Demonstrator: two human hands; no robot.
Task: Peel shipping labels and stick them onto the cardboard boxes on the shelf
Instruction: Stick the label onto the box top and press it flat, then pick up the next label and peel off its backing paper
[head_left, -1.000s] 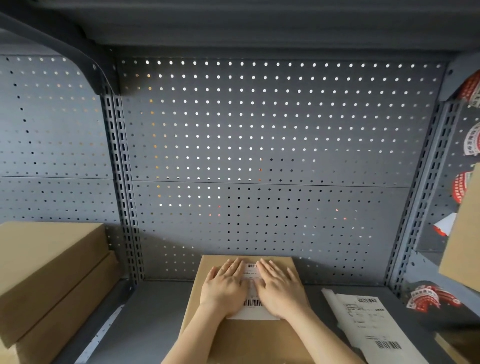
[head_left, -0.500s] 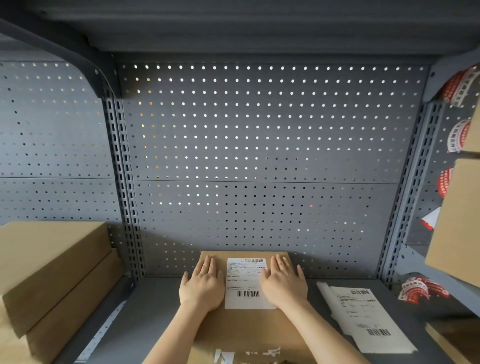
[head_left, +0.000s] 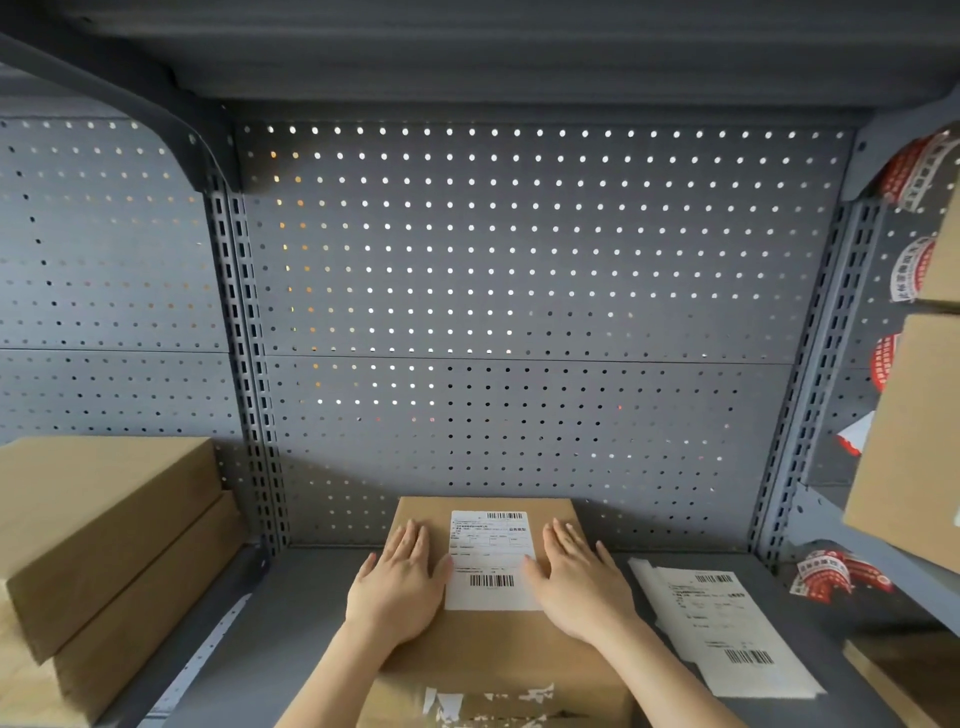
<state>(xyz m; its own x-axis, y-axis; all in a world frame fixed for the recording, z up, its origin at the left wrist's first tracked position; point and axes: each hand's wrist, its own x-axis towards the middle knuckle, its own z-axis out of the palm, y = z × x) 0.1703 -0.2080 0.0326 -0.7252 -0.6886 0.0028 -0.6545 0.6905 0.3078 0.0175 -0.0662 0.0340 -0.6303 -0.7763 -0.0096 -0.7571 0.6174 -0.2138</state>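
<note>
Nearest the camera, along the bottom edge, torn white scraps cling to the front of the cardboard box in the middle of the shelf. Just beyond them the left hand and the right hand lie palm-down on the box top, one on each side of a white shipping label. The fingers of both hands are stretched out flat, nearly together, gripping nothing; the right thumb touches the label's edge. The label lies flat and square on the box, so this box looks finished, or nearly so.

To the right, on the bare shelf, a sheet of further labels waits unpeeled. Stacked boxes on the left show no label on their visible faces, and the boxes at the right edge show none either, though much of them is out of frame. Judging by that, most of the work is left. Farthest back stands the perforated grey panel.
</note>
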